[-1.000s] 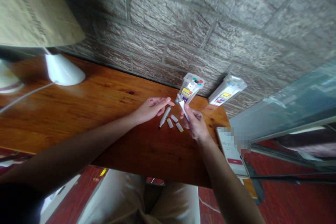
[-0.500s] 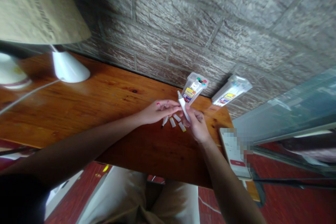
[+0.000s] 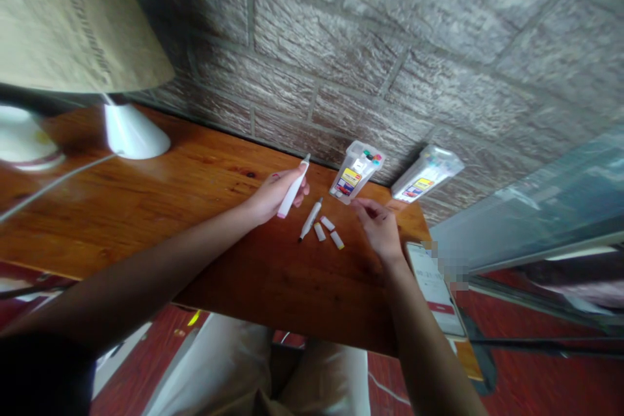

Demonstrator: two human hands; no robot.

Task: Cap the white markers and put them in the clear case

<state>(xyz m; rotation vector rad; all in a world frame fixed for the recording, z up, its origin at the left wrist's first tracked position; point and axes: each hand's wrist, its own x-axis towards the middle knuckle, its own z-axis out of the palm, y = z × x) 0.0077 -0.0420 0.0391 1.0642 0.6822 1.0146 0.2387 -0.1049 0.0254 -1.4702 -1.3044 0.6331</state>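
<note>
In my left hand [image 3: 279, 197] is a white marker [image 3: 291, 195], held slantwise with its bare tip up and its pink end down. My right hand [image 3: 377, 227] hovers just right of the lower end of a clear marker case [image 3: 348, 172]; its thumb and forefinger stretch toward the case, the other fingers curl, and no object shows in it. Between the hands a second white marker [image 3: 311, 221] lies uncapped on the wooden table, its dark end toward me. Beside it are three loose caps: one [image 3: 319, 231], another [image 3: 327, 223] and a third [image 3: 337, 239].
Several colored marker ends show inside the near case. Another clear case [image 3: 426, 174] stands to its right by the brick wall [image 3: 312, 45]. A lamp [image 3: 136, 133] and a white container [image 3: 24, 136] are at the left. A phone [image 3: 436, 292] lies at the table's right edge.
The marker that was between both hands is now in my left hand, which has drawn left. My right hand has let go and moved right, uncovering the marker on the table.
</note>
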